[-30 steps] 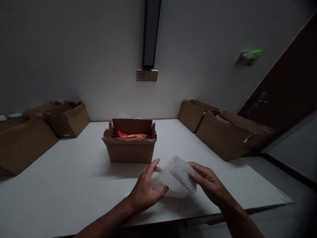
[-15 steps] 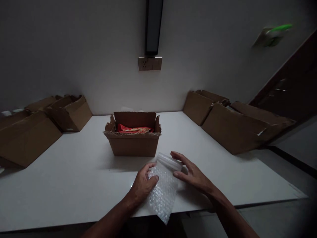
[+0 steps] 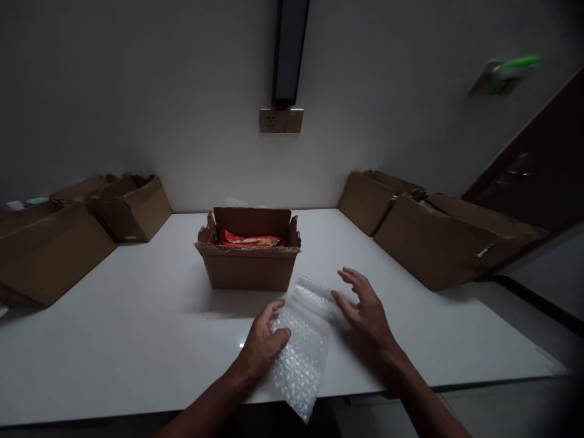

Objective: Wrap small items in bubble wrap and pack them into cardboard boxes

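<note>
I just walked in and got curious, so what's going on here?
A person's left hand pinches the left side of some clear bubble wrap at the near edge of a white table. The right hand is open beside its upper right edge; whether it touches is hard to tell. Just beyond stands an open cardboard box with a red packet inside. More boxes stand on both sides.

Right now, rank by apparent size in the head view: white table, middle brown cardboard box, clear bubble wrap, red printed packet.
White table
Middle brown cardboard box
Clear bubble wrap, nearer the camera than the box
Red printed packet, partly hidden
</note>
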The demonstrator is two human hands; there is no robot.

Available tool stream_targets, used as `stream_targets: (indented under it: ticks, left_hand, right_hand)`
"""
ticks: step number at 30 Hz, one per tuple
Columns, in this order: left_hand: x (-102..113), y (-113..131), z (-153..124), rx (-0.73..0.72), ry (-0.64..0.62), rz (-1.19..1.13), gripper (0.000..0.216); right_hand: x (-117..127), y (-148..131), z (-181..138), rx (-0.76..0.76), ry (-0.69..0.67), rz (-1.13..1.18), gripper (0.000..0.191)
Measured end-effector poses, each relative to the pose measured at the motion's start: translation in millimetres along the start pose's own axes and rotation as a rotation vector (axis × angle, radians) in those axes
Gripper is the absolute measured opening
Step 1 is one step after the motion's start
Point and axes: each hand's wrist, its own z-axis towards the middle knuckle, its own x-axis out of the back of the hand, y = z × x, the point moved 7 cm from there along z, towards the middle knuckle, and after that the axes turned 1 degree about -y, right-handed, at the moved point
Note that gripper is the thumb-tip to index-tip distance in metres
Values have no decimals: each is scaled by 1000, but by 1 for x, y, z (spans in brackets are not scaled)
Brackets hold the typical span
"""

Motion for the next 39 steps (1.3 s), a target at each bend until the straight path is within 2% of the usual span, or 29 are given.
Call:
stream_targets:
  ticks: [2,6,8,12,14,17,23,25,28,31,33,37,39]
  left_hand:
    - [-1,0,0,-5,7,23,68]
    - [-2,1,-1,-11,0,39,71]
    - [-2,1,-2,-15,-1,59,71]
    - [2,3,-3,-42,15,168,60]
    - [4,3,-3,-41,20,219,51]
    - [5,1,-3,-18,16,245,43]
    - [2,0,-17,-27,5,257,34]
    - [-1,-1,-24,-14,-35,221,35]
    - [-4,-3,-35,25,-97,150,39]
    - [-1,-9,-43,112,-95,83,44]
    - [3,-13,-46,133,-91,45,47]
    - [8,-15,-47,85,-117,-8,47]
    - [9,-14,-48,83,-128,0,45]
  right_hand:
    - [-8,-5,-2,99,-53,-61,49]
    - [-40,-9,-4,237,-237,-217,55]
    - [-49,-12,-1,278,-261,-294,50]
    - [-47,-20,8,348,-208,-361,24]
    - [-43,-18,13,340,-187,-314,19]
    - [-31,-4,27,271,-139,-254,22]
    - [-6,24,88,136,-17,-271,24]
    - [-9,27,105,107,-11,-280,21]
    - [-28,28,116,69,-38,-277,18]
    - [-48,26,113,29,-65,-242,18]
    - [-53,21,105,16,-68,-206,23]
    - [-46,-3,77,57,-124,-104,29]
    - [-44,-20,54,97,-244,-24,29]
